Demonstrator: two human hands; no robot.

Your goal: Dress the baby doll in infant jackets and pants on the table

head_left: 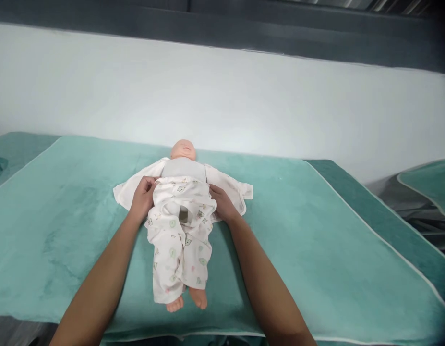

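A baby doll [184,150] lies on its back, head toward the wall and bare feet toward me. White printed baby pants [166,240] cover its legs up to the waist, with an opening at the crotch. Beneath its grey torso a white baby shirt [234,190] is spread open, one sleeve out to each side. My left hand [144,197] pinches the pants' waistband at the doll's left-of-view side. On the opposite side my right hand [222,202] grips the waistband too, its fingertips partly hidden by the cloth.
A green padded cover [297,250] with pale piping lies under the doll and spreads wide to both sides. Behind it rises a white wall [222,96] with a dark ledge [222,24] on top. Another green cloth [431,182] hangs over dark items at the right.
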